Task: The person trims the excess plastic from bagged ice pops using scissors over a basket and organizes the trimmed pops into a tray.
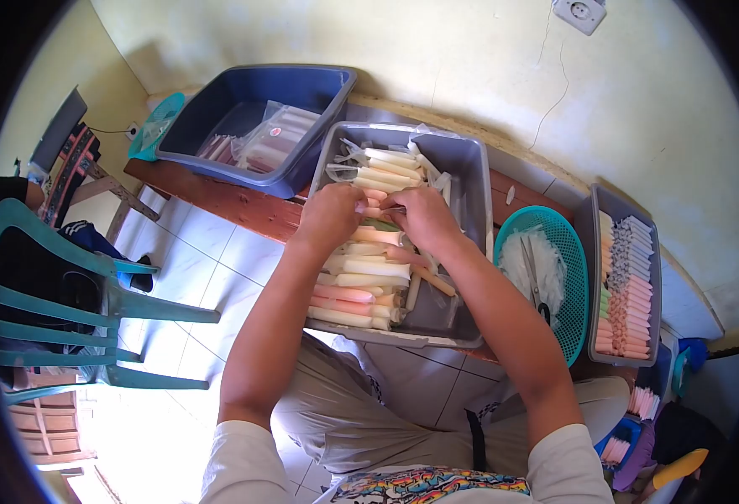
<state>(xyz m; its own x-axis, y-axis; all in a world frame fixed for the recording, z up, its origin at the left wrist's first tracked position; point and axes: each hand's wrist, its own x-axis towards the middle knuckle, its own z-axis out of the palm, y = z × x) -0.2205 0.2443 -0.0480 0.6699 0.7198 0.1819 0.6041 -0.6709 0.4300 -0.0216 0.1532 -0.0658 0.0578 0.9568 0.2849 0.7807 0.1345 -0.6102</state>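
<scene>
My left hand [334, 213] and my right hand [425, 217] meet over a grey tub [463, 317] standing in front of my knees. Both have bent, closed fingers on a peach-coloured ice pop [375, 198] in a clear plastic sleeve; the fingers partly cover it. Rows of similar slim ice pops fill the tub: cream ones [386, 176] above my hands, and white ones [368, 275] and pink ones [343, 294] below. A greenish one [381, 224] lies just under my fingers. Loose sleeve ends stick out at the sides.
A dark blue tub [256, 174] with bagged brownish sticks stands at the left on a reddish bench [210, 203]. To the right, a teal basket [573, 323] holds clear plastic and scissors [531, 267]. Beyond it, another grey tub [594, 252] holds neat rows of sticks. A green chair [50, 265] stands left.
</scene>
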